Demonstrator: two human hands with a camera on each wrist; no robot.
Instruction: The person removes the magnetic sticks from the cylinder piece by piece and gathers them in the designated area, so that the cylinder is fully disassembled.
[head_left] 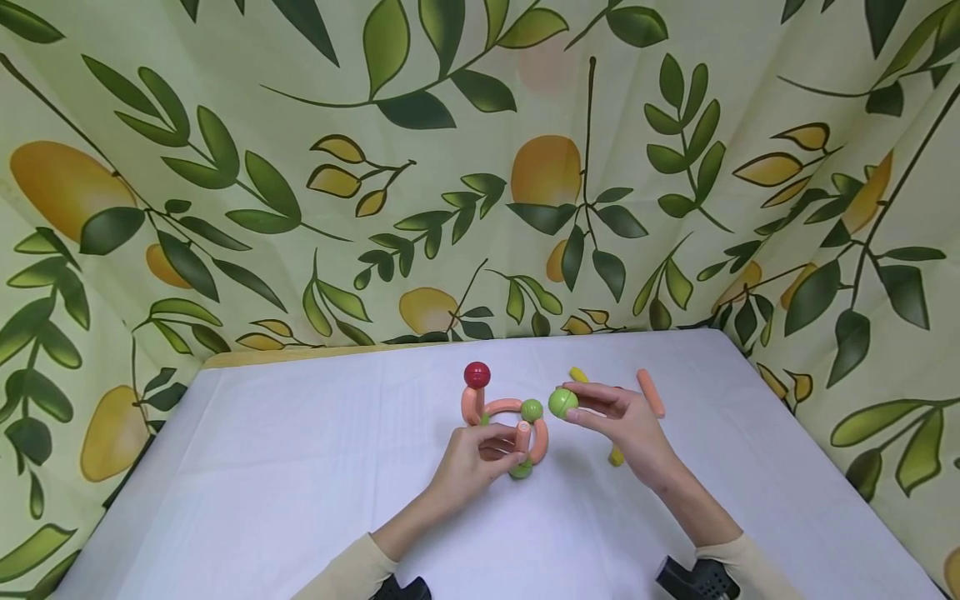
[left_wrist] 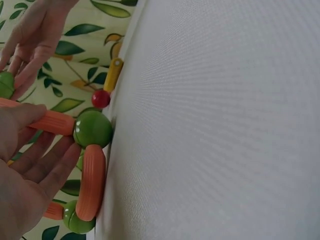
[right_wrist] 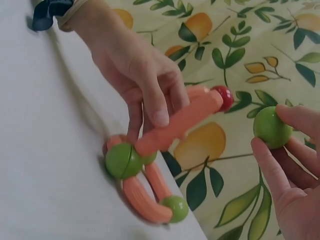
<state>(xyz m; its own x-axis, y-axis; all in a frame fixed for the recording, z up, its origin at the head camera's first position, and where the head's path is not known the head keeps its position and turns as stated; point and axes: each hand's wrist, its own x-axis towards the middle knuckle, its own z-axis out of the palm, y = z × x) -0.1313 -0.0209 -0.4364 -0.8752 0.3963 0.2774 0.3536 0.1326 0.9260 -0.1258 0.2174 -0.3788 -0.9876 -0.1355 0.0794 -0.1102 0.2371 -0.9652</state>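
low in the centre of the head frame, the left hand (head_left: pixel 467 462) pinched an orange stick (head_left: pixel 522 437) that seemed joined to the ring (head_left: pixel 541 443) on the worktop (head_left: pixel 300 467); just right, the half-closed right hand (head_left: pixel 630 423) held a green ball (head_left: pixel 563 403) by thumb and fingertips. too light a pinch risked dropping the smooth ball; too hard a push might have sprung the joints.

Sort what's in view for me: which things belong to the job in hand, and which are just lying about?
Job:
green ball in right hand
orange rod in left hand
joined rods and balls
red ball atop

Lying about, perhaps spares:
loose rod
yellow parts, partly hidden
second red ball
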